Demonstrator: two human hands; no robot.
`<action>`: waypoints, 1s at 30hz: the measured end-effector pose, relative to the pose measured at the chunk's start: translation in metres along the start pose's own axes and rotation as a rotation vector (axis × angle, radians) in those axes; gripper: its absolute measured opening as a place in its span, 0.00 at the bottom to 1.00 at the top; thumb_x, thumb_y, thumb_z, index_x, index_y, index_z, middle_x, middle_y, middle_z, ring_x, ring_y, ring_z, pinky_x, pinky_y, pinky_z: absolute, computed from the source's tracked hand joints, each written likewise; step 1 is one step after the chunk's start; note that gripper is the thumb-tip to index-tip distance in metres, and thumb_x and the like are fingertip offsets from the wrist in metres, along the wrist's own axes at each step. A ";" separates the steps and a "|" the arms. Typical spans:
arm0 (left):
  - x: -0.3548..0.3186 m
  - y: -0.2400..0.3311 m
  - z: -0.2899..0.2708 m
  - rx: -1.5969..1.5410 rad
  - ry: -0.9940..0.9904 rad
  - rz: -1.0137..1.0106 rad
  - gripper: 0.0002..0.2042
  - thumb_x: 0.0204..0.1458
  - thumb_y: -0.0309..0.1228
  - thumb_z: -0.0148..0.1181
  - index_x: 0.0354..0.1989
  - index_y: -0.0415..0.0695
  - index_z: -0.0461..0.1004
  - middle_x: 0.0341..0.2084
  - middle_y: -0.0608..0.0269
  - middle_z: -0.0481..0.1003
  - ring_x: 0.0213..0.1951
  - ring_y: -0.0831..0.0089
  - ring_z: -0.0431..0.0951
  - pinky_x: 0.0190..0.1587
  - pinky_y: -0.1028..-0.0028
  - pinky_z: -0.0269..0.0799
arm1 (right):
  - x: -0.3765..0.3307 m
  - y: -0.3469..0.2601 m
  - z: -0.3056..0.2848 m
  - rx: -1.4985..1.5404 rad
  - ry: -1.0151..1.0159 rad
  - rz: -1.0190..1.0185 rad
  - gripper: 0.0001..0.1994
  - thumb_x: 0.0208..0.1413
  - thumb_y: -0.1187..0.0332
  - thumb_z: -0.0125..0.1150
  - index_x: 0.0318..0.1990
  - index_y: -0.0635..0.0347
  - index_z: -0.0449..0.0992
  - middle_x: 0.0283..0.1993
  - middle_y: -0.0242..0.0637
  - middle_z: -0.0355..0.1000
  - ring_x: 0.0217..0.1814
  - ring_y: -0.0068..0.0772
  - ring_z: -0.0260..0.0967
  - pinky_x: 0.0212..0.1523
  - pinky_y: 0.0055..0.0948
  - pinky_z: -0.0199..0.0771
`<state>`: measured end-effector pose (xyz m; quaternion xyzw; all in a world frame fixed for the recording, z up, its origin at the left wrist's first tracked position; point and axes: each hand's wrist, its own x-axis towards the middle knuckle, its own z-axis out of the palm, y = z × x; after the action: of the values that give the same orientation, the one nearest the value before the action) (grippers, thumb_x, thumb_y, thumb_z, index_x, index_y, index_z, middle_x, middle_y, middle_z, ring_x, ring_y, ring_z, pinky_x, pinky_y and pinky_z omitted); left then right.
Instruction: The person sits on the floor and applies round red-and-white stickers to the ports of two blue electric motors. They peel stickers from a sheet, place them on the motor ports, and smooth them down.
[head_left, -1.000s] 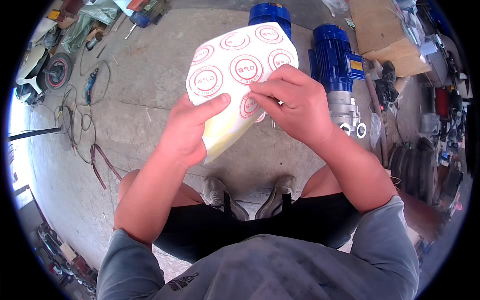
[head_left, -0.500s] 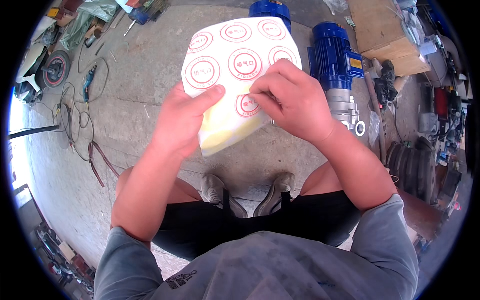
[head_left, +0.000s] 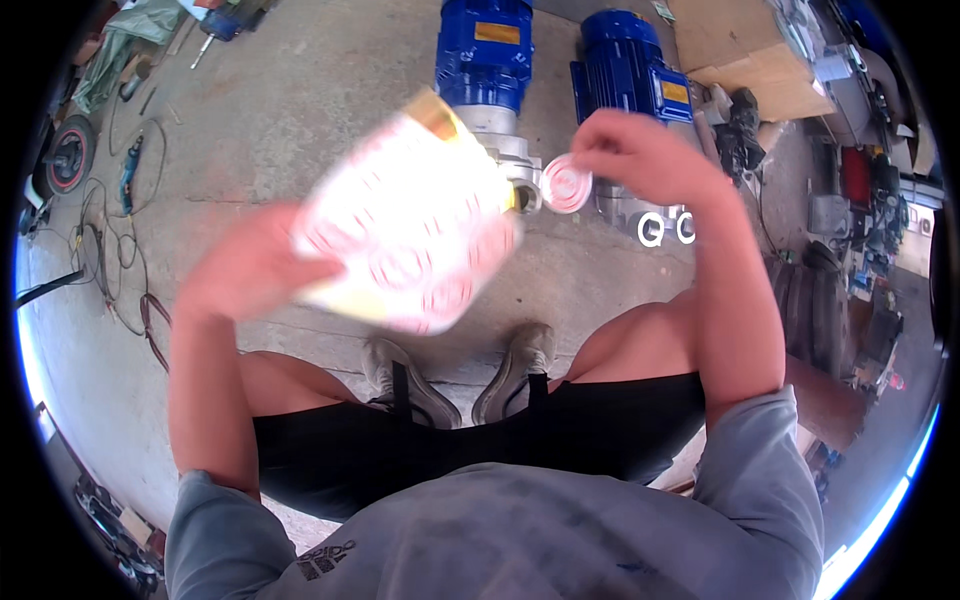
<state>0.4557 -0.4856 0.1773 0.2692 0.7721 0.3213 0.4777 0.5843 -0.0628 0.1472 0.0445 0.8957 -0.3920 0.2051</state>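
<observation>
My left hand (head_left: 250, 262) grips the lower left edge of a white sticker sheet (head_left: 385, 215) printed with red rings; the sheet is blurred by motion. A single round sticker (head_left: 566, 184), white with red rings, hangs from the pinched fingertips of my right hand (head_left: 640, 155). Behind the sticker and the sheet stands a pump with a blue motor (head_left: 487, 62) and a silver metal body (head_left: 500, 122). A second blue motor (head_left: 622, 70) is beyond my right hand, and two white rings (head_left: 650, 230) show on the metal below it.
A blue power drill (head_left: 130, 172) and loose cables (head_left: 118, 240) lie on the concrete floor at the left, near a small wheel (head_left: 70, 155). At the far right are a cardboard box (head_left: 745, 65) and a dark ribbed part (head_left: 800, 305). My shoes (head_left: 510, 375) are below the sheet.
My right hand has peeled one round sticker off the sheet and moved right with it. My left hand has swung the sheet left and down. The view has shifted, showing more of the near pump.
</observation>
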 end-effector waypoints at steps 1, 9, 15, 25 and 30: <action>0.010 0.005 0.024 0.172 -0.159 0.026 0.19 0.57 0.25 0.67 0.58 0.46 0.82 0.44 0.52 0.86 0.48 0.59 0.87 0.53 0.60 0.81 | 0.012 0.015 0.014 -0.089 -0.115 0.033 0.09 0.67 0.62 0.68 0.44 0.59 0.82 0.42 0.33 0.77 0.44 0.29 0.75 0.47 0.31 0.74; 0.067 0.008 0.190 0.657 -0.434 0.185 0.27 0.63 0.30 0.54 0.73 0.50 0.71 0.38 0.52 0.85 0.41 0.44 0.86 0.44 0.52 0.82 | 0.065 0.070 0.088 -0.235 -0.278 0.077 0.12 0.64 0.59 0.69 0.42 0.59 0.83 0.41 0.41 0.79 0.47 0.45 0.77 0.49 0.41 0.76; 0.091 0.015 0.198 0.647 -0.378 0.188 0.26 0.63 0.31 0.54 0.72 0.50 0.71 0.48 0.46 0.84 0.38 0.46 0.87 0.41 0.51 0.83 | 0.084 0.084 0.101 -0.336 -0.273 0.027 0.12 0.64 0.60 0.67 0.45 0.58 0.85 0.43 0.44 0.84 0.48 0.51 0.80 0.48 0.46 0.79; 0.120 0.017 0.189 0.696 -0.369 0.269 0.09 0.59 0.24 0.57 0.43 0.37 0.82 0.82 0.47 0.50 0.39 0.49 0.88 0.38 0.55 0.85 | 0.086 0.082 0.105 -0.339 -0.186 0.022 0.10 0.65 0.62 0.65 0.44 0.58 0.84 0.50 0.45 0.81 0.55 0.50 0.78 0.55 0.45 0.78; 0.127 0.012 0.190 0.727 -0.400 0.189 0.09 0.60 0.24 0.56 0.42 0.36 0.82 0.84 0.51 0.46 0.40 0.49 0.88 0.40 0.55 0.85 | 0.087 0.081 0.104 -0.326 -0.176 0.089 0.10 0.64 0.61 0.66 0.43 0.58 0.84 0.47 0.45 0.83 0.51 0.51 0.81 0.52 0.45 0.80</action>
<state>0.5796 -0.3407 0.0501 0.5468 0.6992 0.0123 0.4605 0.5588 -0.0887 -0.0065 0.0160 0.9232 -0.2345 0.3041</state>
